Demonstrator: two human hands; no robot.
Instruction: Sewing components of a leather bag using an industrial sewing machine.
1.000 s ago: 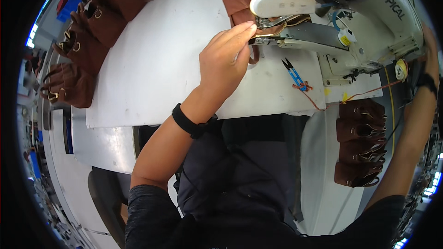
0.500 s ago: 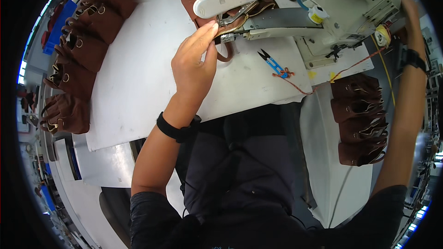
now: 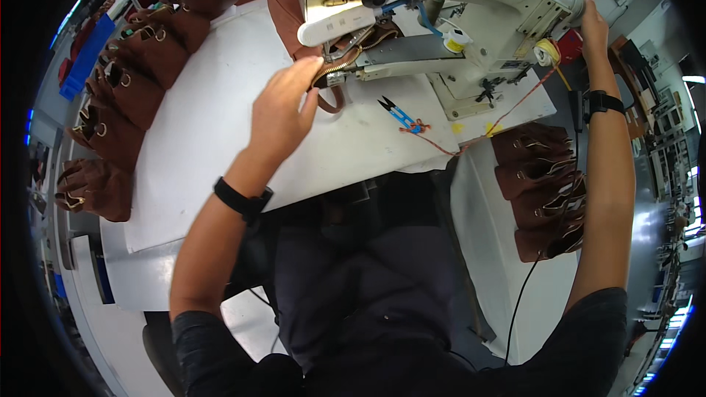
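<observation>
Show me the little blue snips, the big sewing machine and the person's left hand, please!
Blue snips [image 3: 401, 117]: head view, on the blue handle.
Sewing machine [image 3: 487, 38]: head view, on its pale body.
Left hand [image 3: 278, 113]: head view, on the back of the hand.

1. Sewing machine [image 3: 482, 37], 1 o'clock: painted metal, looks smooth with a bit of sheen.
2. Bag [image 3: 287, 15] on it, about 11 o'clock: leather-looking stuff, mostly matt. Zip [image 3: 337, 69] near 12 is shiny, brassy metal.
3. Worktop [image 3: 220, 140], 10 o'clock: smooth, pretty matt, few faint marks.
4. Snips [image 3: 399, 115], 1 o'clock: plastic-looking handles, dark metal blades.
5. Cord [image 3: 519, 102], 2 o'clock: twisted and fibrous, kinda rough.
6. Panel [image 3: 147, 272], 8 o'clock: bare metal, fairly glossy.
7. Sleeve [image 3: 209, 349], 7 o'clock: soft cloth, properly matt.
</observation>
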